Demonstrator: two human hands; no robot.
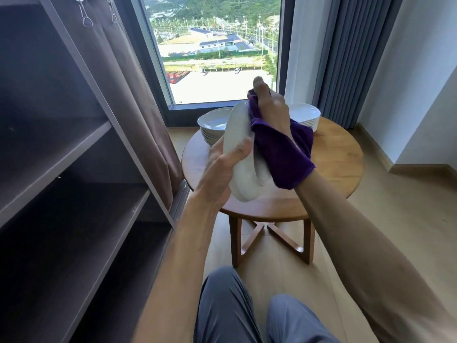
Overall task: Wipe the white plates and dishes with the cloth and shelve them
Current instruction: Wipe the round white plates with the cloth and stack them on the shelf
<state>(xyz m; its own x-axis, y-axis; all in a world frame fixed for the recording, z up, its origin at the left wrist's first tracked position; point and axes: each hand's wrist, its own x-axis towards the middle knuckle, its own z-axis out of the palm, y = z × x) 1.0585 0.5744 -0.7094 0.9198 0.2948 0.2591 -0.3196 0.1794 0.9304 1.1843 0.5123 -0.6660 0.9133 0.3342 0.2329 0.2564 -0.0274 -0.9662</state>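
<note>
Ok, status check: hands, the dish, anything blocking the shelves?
Left hand gripping white dish on edge. Right hand pressing purple cloth to it. Two stacks on table. Shelves unobstructed.

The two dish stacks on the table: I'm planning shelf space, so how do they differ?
The left stack is of round, deep, bowl-like dishes, while the right stack holds longer, oval-looking dishes with ribbed sides. The left stack sits near the table's left edge toward the shelf unit; the right stack sits at the back by the curtain, partly hidden by the right hand. Both are white.
</note>
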